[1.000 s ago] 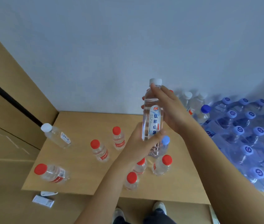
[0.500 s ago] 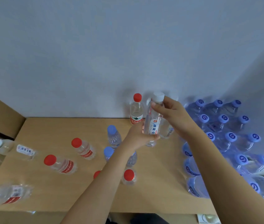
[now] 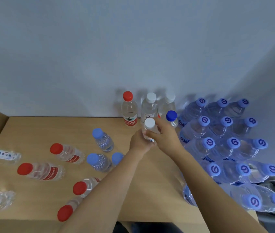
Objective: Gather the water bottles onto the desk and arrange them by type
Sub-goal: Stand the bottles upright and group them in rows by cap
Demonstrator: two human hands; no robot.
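Both hands are gripping the upright white-capped bottle [image 3: 149, 127], left hand [image 3: 140, 141] low, right hand [image 3: 164, 134] near its cap, just in front of two matching bottles [image 3: 150, 106] standing by the wall.

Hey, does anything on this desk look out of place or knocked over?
Yes. One white-capped bottle at the desk's left edge lies apart from the other white caps by the wall. The red-capped bottles appear tipped, though lens distortion may exaggerate it. No spill shows.
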